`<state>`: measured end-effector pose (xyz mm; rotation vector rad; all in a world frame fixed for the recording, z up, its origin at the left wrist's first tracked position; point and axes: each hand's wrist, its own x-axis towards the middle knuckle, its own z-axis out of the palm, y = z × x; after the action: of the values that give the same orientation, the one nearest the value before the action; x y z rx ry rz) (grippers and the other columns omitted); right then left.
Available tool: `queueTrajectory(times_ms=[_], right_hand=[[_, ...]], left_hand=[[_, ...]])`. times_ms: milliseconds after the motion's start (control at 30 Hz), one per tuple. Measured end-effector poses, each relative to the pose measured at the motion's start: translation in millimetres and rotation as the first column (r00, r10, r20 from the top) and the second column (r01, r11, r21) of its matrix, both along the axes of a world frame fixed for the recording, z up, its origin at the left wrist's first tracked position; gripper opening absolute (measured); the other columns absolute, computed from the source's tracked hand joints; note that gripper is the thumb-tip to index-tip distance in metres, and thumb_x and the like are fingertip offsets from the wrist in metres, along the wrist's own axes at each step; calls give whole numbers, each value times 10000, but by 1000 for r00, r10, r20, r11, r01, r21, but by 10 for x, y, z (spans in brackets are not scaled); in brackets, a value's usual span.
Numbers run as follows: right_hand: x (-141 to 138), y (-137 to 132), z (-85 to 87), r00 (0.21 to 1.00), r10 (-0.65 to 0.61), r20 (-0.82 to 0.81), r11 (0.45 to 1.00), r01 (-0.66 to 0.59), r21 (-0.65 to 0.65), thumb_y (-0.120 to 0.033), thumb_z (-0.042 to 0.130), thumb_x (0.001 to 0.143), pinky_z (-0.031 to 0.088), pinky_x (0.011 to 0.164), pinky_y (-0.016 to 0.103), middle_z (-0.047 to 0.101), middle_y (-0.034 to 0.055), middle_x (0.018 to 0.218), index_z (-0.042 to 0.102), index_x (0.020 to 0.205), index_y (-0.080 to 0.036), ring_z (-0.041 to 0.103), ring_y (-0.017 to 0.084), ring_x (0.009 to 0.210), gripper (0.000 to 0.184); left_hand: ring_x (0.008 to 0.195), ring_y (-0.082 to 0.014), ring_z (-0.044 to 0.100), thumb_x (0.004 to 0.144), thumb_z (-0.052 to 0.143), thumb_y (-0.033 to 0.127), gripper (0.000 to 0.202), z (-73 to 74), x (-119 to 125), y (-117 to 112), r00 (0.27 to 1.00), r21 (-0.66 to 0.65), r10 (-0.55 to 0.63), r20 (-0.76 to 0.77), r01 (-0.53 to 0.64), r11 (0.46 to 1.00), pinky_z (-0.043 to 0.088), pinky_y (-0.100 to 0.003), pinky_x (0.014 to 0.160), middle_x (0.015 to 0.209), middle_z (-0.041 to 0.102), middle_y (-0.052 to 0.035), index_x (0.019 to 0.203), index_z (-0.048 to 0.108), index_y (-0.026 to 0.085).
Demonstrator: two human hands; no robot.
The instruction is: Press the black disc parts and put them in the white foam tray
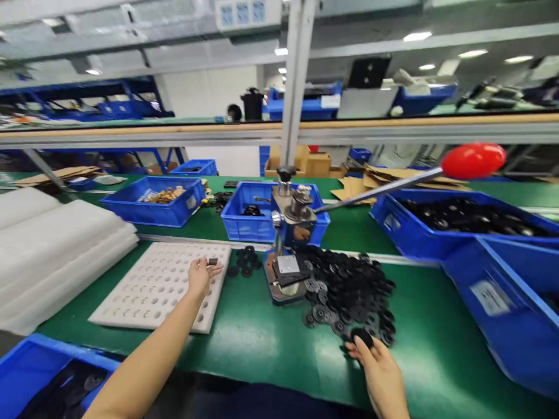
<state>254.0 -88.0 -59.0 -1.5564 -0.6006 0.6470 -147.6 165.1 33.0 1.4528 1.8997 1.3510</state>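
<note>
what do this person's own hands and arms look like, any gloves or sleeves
The left hand and right hand are ungloved; no rings or watch can be made out. The left forearm shows no sleeve. Dark clothing shows at the bottom edge.

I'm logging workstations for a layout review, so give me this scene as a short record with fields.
Left hand: holds a small dark piece at the right side of the white holed tray
Right hand: holds a black disc by the disc pile
Machine: bench press, red-knobbed lever slanting up to the right
Left bin: blue, brass-coloured parts
Surface: green table
</note>
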Motion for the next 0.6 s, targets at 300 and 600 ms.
queueTrajectory(times_ms=[300,600], right_hand=[[-796,125,313,930,359,-77,930,-363,-53,-647,622,804,520,563,269,680,56,682,613,1022,-133,616,142,572,558],[-868,99,375,925,366,99,931,-364,-40,-531,538,911,583,601,305,700,49,755,597,1176,-161,632,140,577,459]], left_hand=[[536,-104,593,740,744,344,335,-269,1172,-1559,562,-126,-640,525,795,594,479,-217,502,755,665,5,940,525,190],[576,-108,528,836,686,440,282,-515,1423,-1693,523,-68,-849,81,852,519,440,-226,561,679,588,17,902,604,178]])
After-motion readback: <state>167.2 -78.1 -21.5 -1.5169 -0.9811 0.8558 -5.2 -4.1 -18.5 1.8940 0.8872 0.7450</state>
